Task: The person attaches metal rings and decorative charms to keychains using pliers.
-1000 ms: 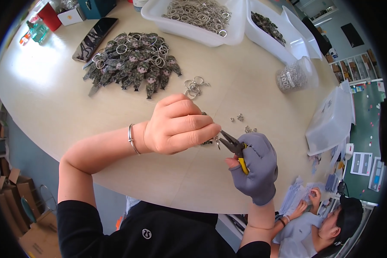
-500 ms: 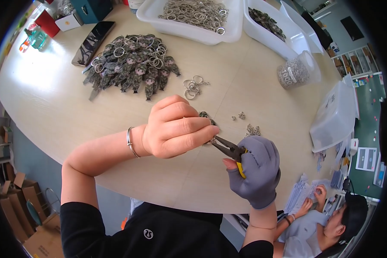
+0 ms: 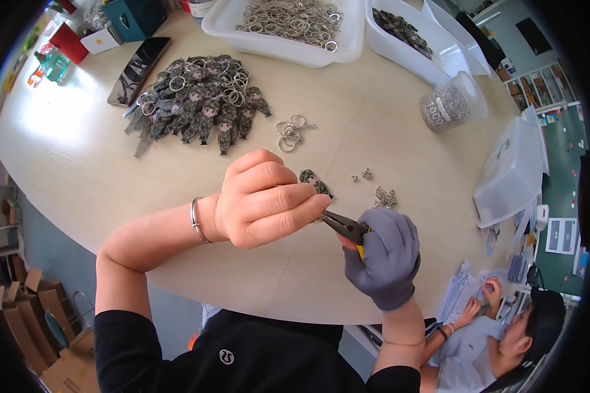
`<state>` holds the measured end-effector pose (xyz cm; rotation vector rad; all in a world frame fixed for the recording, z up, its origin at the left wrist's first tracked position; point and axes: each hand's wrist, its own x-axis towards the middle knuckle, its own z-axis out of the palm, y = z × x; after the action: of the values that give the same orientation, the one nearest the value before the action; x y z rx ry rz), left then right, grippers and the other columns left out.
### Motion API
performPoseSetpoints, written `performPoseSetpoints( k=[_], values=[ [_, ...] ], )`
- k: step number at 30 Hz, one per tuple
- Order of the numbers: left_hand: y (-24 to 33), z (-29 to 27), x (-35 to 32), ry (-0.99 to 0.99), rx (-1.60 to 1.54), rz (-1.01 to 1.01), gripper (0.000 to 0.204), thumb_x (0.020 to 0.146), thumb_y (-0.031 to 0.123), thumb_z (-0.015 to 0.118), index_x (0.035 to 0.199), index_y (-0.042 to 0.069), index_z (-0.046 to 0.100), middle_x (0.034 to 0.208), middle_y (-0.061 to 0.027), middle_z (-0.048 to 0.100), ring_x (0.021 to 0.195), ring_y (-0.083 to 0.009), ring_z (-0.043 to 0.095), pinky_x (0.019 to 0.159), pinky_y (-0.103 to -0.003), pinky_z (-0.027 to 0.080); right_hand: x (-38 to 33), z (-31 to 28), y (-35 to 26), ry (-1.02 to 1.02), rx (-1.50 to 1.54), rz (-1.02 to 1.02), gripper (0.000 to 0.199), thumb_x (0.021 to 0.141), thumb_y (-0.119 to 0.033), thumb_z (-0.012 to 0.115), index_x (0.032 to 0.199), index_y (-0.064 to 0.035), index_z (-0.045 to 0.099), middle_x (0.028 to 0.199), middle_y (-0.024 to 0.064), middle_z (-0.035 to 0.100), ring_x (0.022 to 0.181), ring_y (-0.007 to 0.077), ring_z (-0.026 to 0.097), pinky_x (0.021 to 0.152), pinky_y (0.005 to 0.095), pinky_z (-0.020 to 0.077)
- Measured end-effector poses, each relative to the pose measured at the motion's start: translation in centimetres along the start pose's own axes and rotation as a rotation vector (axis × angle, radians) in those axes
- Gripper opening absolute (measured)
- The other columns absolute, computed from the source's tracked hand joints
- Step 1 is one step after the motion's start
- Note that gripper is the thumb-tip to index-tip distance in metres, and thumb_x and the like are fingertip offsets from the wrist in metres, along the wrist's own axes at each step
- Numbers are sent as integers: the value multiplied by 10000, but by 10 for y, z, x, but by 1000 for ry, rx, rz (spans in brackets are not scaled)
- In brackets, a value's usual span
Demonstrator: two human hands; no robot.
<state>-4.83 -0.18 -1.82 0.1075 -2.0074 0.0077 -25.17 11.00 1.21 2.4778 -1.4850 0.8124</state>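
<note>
My bare left hand is closed in a pinch above the table; whatever sits between its fingertips is mostly hidden. Just past those fingers shows a small camouflage figure charm, partly covered by the hand; I cannot tell whether it is held. In a grey glove with the thumb tip bare, my right hand grips long-nose pliers with yellow handles. The jaws meet at my left fingertips. Beyond the hands lie a few key rings, and nearer the glove a small heap of metal fittings.
A pile of camouflage charms with rings lies at the left beside a phone. White tubs of key rings and charms stand at the back. Right are a clear cup of small metal parts and another person.
The plier jaws, apart before, are now closed together at my left fingertips. Both hands have shifted slightly, and more of the charm beyond my left hand shows. The view has moved a little.
</note>
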Motion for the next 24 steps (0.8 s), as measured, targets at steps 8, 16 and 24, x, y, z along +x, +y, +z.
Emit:
performPoseSetpoints(
  k=[8,16,24],
  values=[
    [-1,-3,0,-18,61,-15,362,579,-18,667,941,-13,684,804,-51,627,604,-166,494,510,-290,382,10,-5,-4,-30,-100,24,228,692,-71,745,793,3,554,871,118,565,797,323,579,715,406,453],
    [2,-3,6,10,171,43,359,530,124,653,868,6,672,749,-25,591,599,-139,489,507,-253,354,6,-4,3,-35,-34,2,224,665,-60,740,773,4,554,885,121,571,806,325,588,715,410,458],
    [0,-2,6,9,145,55,360,540,121,658,879,4,674,760,-32,600,602,-144,496,510,-250,371,12,-7,8,4,-50,-33,225,652,-69,737,768,6,559,926,116,586,881,332,594,743,423,473]
  ],
)
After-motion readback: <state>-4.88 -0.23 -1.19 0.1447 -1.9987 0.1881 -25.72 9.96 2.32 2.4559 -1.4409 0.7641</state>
